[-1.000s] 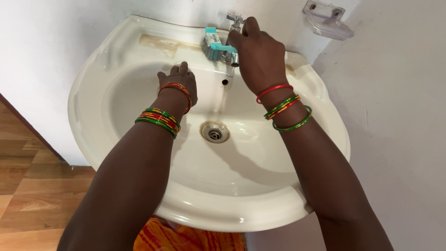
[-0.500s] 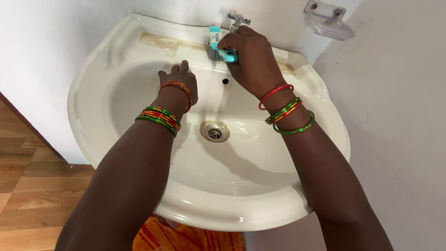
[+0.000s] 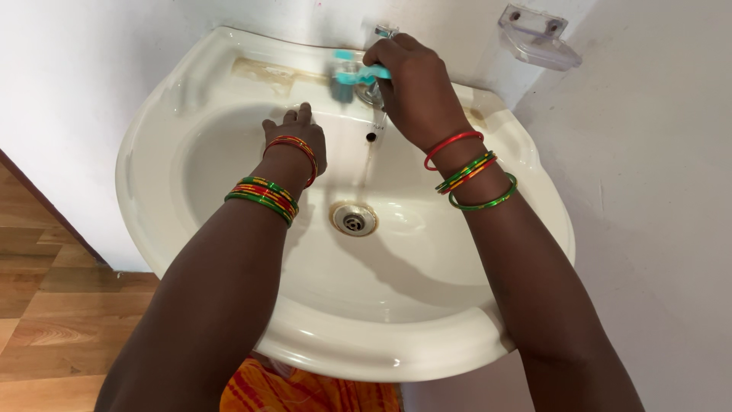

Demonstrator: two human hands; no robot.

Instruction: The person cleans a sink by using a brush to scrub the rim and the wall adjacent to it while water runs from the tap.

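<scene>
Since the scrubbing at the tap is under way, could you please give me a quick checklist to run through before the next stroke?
1. Right hand grips the teal brush: ok.
2. Bristles against the tap: ok, though blurred.
3. Left hand braced flat on the inner wall of the sink: ok.
4. Drain unblocked: ok.
5. Water running: cannot tell.
6. Brown stain on the back ledge gone: not ok.

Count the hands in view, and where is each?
2. The left hand rests inside the basin; the right hand grips a turquoise brush at the tap.
</scene>
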